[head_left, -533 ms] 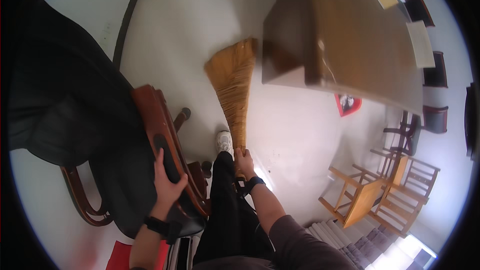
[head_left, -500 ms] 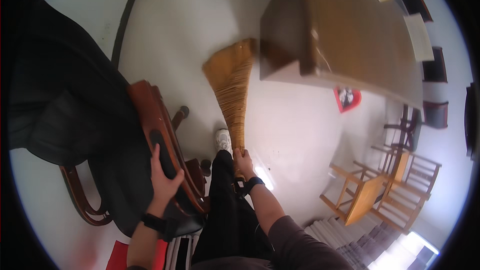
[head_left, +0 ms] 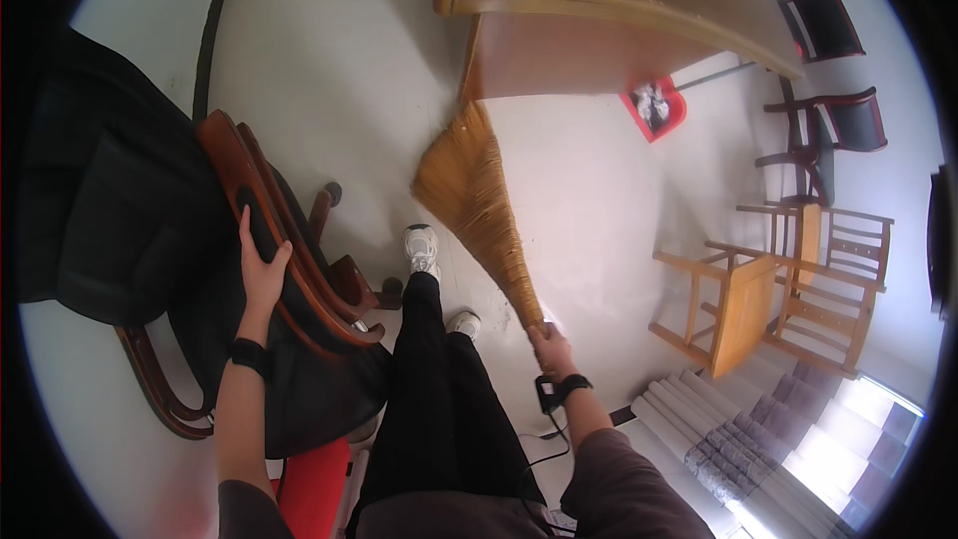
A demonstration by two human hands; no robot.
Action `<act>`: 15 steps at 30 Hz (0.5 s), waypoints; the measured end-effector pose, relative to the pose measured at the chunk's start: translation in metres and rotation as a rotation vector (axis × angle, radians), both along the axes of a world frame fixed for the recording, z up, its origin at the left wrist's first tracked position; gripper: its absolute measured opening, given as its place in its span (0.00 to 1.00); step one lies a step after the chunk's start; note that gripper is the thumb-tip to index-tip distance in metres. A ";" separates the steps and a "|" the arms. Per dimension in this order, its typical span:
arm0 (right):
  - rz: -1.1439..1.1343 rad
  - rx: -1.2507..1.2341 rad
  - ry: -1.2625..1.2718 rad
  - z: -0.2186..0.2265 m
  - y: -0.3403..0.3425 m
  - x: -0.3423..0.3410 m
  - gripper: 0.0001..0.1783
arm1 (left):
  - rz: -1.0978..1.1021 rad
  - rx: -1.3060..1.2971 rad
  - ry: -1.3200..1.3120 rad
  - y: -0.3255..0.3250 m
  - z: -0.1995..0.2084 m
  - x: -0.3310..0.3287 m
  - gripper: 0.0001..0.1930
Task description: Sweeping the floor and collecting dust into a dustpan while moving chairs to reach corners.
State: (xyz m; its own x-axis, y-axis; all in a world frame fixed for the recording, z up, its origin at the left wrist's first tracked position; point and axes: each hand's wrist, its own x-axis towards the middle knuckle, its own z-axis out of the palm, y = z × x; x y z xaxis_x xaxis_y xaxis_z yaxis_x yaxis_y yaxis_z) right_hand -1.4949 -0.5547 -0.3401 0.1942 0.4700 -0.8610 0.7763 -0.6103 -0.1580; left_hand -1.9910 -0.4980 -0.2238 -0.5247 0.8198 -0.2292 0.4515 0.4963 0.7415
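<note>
A straw broom (head_left: 474,190) slants across the floor, its wide fan-shaped head up by the lower edge of the wooden desk (head_left: 589,50). My right hand (head_left: 551,347) is closed round the broom's narrow handle at the near end. To the left, my left hand (head_left: 262,274) lies on the dark pad of the wooden armrest (head_left: 289,240), thumb and fingers apart. That armrest belongs to a black office chair (head_left: 130,200). Whether the bristle tips touch the desk's panel, I cannot tell.
A red dustpan (head_left: 654,110) with crumpled white stuff in it lies beside the desk. Wooden chairs (head_left: 743,309) stand at the right, with dark-seated chairs (head_left: 838,125) farther off. Grey curtains (head_left: 738,439) hang at lower right. Something red (head_left: 314,484) lies behind the office chair.
The broom's handle and my right hand have swung to the right, so the broom slants more. My left hand stays on the armrest. The view has shifted, showing more of the desk's side.
</note>
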 end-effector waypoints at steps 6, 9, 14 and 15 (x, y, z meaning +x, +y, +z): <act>0.001 -0.010 -0.105 0.060 -0.014 0.093 0.31 | -0.037 -0.022 0.073 0.002 0.003 -0.001 0.38; 0.039 0.001 -0.223 0.080 -0.029 0.138 0.34 | -0.030 -0.041 0.069 0.008 0.005 -0.005 0.38; 0.129 0.215 -0.209 0.112 -0.031 0.167 0.28 | 0.009 -0.071 0.094 0.028 0.007 -0.016 0.38; 0.179 0.119 -0.232 0.133 -0.020 0.155 0.32 | 0.060 -0.187 0.232 0.035 0.009 -0.014 0.38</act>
